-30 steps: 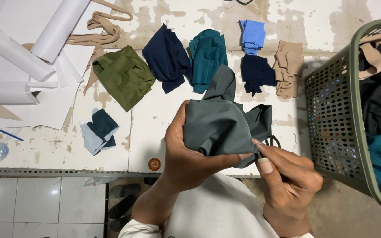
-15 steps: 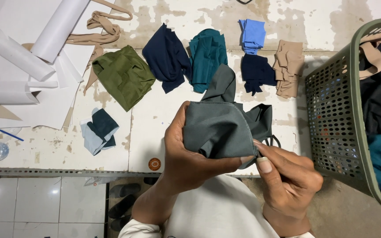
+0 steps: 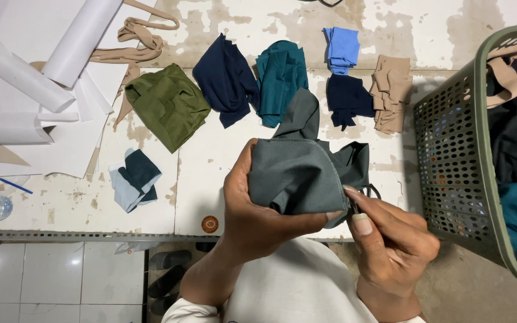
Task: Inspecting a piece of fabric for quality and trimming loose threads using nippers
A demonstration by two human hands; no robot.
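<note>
A dark grey piece of cloth [image 3: 300,167] is bunched up in front of me, above the edge of the worn white worktop [image 3: 198,173]. My left hand [image 3: 258,209] grips it from below and the left, thumb across its lower edge. My right hand [image 3: 390,239] pinches the cloth's lower right corner, where small dark scissor loops [image 3: 369,192] show between the fingers.
Folded cloth piles lie on the worktop: olive green [image 3: 169,104], navy [image 3: 225,81], teal [image 3: 282,75], light blue [image 3: 342,48], dark navy [image 3: 348,98], tan [image 3: 390,90], a pale blue and dark teal piece [image 3: 134,179]. White paper rolls [image 3: 37,72] left. A green laundry basket [image 3: 456,161] stands right.
</note>
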